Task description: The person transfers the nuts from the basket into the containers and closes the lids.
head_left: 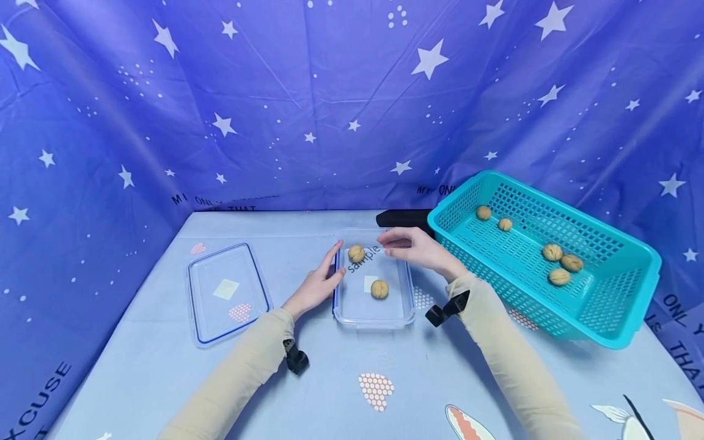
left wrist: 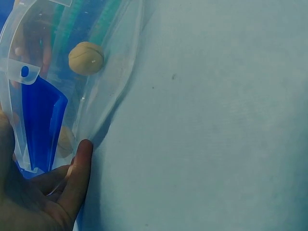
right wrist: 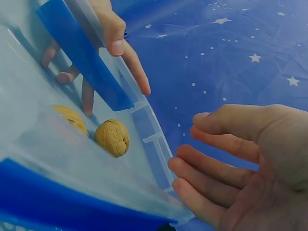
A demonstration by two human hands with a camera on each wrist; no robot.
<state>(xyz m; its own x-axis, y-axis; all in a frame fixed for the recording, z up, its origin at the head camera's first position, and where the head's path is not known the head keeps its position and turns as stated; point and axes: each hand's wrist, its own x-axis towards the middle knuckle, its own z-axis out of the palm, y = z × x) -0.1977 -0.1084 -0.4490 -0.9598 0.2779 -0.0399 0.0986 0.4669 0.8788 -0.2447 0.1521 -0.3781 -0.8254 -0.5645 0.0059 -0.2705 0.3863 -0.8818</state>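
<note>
A clear plastic food container (head_left: 376,320) with blue latches stands uncovered before me, with a walnut (head_left: 356,253) near its far left corner and another walnut (head_left: 379,289) nearer its front. At its left wall my left hand (head_left: 315,287) holds on, the thumb at the rim and other fingers seen through the clear side. Over the far right corner hovers my right hand (head_left: 420,249), its fingers loosely bent with nothing between them; in the right wrist view that hand (right wrist: 240,163) is beside the container's edge. The container's clear lid (head_left: 206,305) with a blue seal lies at left.
A turquoise basket (head_left: 528,305) holding several walnuts (head_left: 552,252) stands at the right. Behind the container a black handle-like thing (head_left: 404,218) reaches to the basket's corner. The blue starred curtain (head_left: 308,91) closes off the back and sides.
</note>
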